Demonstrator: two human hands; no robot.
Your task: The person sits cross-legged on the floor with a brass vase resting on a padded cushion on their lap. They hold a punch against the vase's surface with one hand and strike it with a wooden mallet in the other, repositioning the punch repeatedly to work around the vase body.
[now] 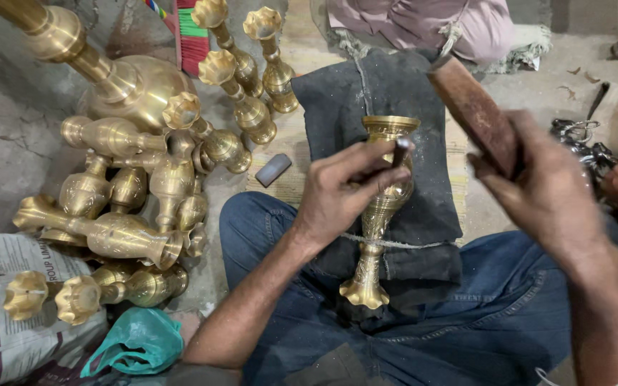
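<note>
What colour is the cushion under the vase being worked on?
Dark grey, almost black cushion beneath the brass vase; head view.

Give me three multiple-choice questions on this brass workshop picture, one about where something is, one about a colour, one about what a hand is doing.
1. Where does the brass vase being worked lie?
A. on a dark cushion across the lap
B. in the green bag
C. on the printed sack

2. What colour is the crumpled bag at lower left?
A. red
B. green
C. white

3. What does the right hand hold?
A. nothing
B. a second vase
C. a brown wooden block

Answers: 1 A, the vase rests on the dark padding over the jeans; 2 B, it is green plastic; 3 C, the fingers wrap the block, while the left hand sets a thin tool against the vase.
</note>
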